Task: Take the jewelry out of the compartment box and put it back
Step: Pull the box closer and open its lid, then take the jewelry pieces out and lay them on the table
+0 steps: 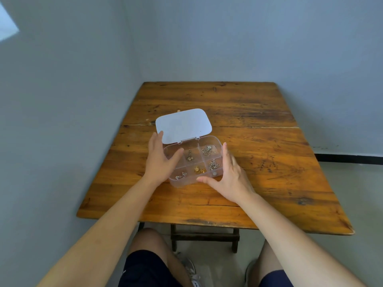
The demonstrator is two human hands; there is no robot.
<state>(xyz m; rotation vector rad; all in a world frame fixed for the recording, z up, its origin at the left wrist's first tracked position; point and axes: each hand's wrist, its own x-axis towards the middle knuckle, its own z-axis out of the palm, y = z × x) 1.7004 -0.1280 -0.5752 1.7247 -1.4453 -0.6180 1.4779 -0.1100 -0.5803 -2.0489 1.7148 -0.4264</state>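
The clear plastic compartment box (194,162) sits near the middle of the worn wooden surface (259,154), its long axis running left to right with the right end swung slightly away from the person. Its frosted white lid (183,124) is hinged along the far edge and stands open, tilted back. The box holds six compartments in two rows of three. Five show jewelry: a small silver piece (180,175) front left, a gold piece (199,170) front middle, a silver chain cluster (213,164) front right, a dark pendant (189,156) back middle and a silver tangle (207,149) back right. The back-left compartment is mostly hidden by the left hand (160,160), which lies flat and spread over that corner. The right hand (229,177) is open beside the box's right end, thumb along the front wall; whether it actually touches is hard to tell. Neither hand holds any jewelry.
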